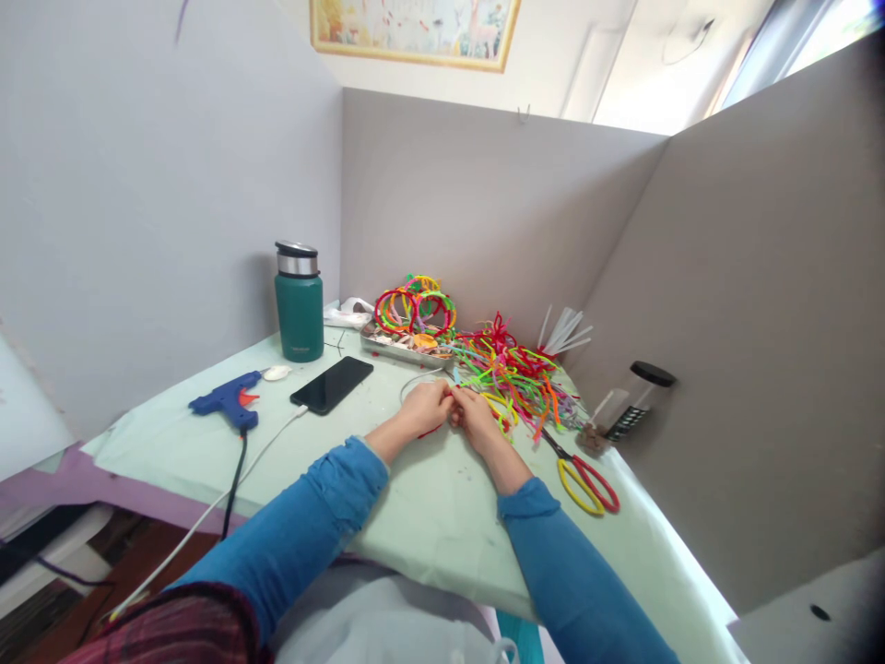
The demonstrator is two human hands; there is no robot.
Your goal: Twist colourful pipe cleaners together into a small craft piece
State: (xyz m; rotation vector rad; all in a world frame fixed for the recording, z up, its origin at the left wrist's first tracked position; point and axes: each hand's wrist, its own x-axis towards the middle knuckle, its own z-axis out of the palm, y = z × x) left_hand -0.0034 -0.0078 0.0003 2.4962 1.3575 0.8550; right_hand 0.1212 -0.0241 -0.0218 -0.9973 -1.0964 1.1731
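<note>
Over the middle of the table, my left hand (421, 409) and my right hand (477, 420) meet at the fingertips. Both are closed in a pinch on a thin red pipe cleaner (430, 431), a short length of which shows below my left hand. My fingers cover most of it, so its shape is hidden. Just beyond my right hand lies a tangled heap of colourful pipe cleaners (512, 364). Scissors (587, 484) with one yellow and one red handle rest to the right, blades toward the heap.
A metal tray (394, 349) at the back holds small pieces, with pipe-cleaner rings (415, 309) on it. To the left are a green bottle (300, 314), a phone (336, 384) on a white cable and a blue glue gun (228, 399). White sticks (568, 330) and a black-lidded container (640, 401) stand right.
</note>
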